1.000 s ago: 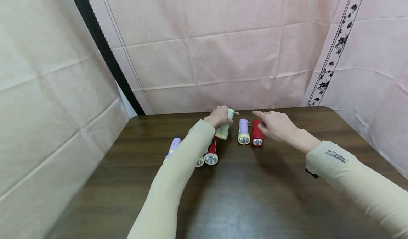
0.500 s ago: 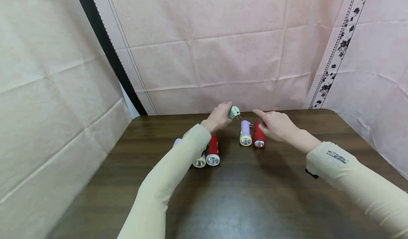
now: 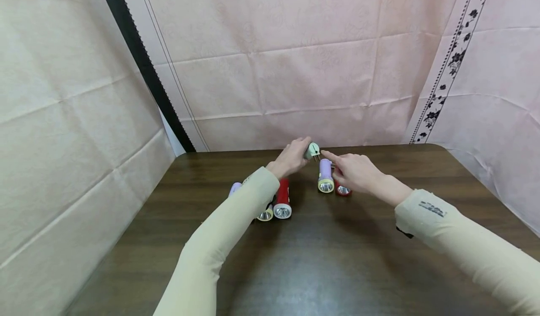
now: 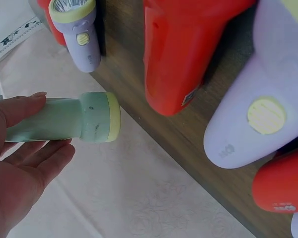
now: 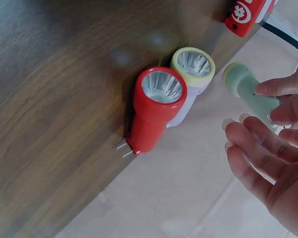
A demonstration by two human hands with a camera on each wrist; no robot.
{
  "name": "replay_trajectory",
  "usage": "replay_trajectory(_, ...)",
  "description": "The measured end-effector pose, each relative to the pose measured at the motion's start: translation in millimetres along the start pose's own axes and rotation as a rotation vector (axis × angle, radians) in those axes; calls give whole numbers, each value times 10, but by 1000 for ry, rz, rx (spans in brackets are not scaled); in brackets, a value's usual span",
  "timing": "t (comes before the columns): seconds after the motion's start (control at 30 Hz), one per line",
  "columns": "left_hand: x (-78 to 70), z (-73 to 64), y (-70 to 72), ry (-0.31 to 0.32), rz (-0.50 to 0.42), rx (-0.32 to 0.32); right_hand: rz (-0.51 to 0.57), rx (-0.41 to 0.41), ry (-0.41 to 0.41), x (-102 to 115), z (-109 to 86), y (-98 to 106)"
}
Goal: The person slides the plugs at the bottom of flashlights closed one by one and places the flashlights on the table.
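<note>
My left hand (image 3: 292,157) grips a pale green flashlight (image 4: 64,119) with a yellow rim, raised above the table's far edge. Two metal plug prongs stick out of its tail. Close by, my right hand (image 3: 356,170) reaches its index finger to the plug end; whether it touches cannot be told. The other right fingers (image 5: 246,161) are loosely bent around nothing. Below them on the table, a purple flashlight (image 3: 325,173) lies beside a red flashlight (image 5: 151,126), partly hidden by the right hand in the head view. Prongs also stick out of the red one.
Left of these lie a red flashlight (image 3: 282,199) with a white rim, a yellow-rimmed one (image 3: 265,214) and a purple one (image 3: 235,187), partly covered by my left arm. The brown wooden table (image 3: 312,269) ends at a pale cloth backdrop (image 3: 312,81).
My left hand has lifted the green flashlight and turned its plug end toward the camera. Lately my right hand has moved left, up to that plug end.
</note>
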State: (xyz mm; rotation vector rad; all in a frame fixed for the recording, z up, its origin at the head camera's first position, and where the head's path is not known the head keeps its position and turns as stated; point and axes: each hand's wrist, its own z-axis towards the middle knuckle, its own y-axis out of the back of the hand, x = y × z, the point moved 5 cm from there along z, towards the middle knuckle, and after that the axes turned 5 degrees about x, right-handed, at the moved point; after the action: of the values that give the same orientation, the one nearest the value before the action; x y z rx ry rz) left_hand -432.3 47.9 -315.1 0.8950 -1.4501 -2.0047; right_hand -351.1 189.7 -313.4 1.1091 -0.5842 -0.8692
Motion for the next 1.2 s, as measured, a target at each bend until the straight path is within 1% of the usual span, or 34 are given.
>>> replay_trajectory(0.27, -54, -15, -21, -24, -8, 11, -27, 19, -2, 63, 36, -13)
replay_trajectory(0.43, -80, -10, -26, -40, -17, 9, -66, 11, -6, 77, 34, -10)
replay_trajectory(0.6, -81, -12, -20, -32, -37, 0, -110, -6, -22, 123, 64, 16)
replay_trajectory(0.77, -94, -12, -18, -27, -48, -4, -147, -7, -52, 130, 79, 17)
replay_trajectory(0.97, -126, -17, -11, -21, -29, -8, -150, -20, -62, 121, 89, 9)
replay_trajectory(1.1, -178, -34, -23, -48, -33, 10, -143, -46, -63, 104, 94, 17)
replay_trajectory(1.2, -200, -52, -29, -43, -30, 27, -135, -53, -64, 93, 101, 22)
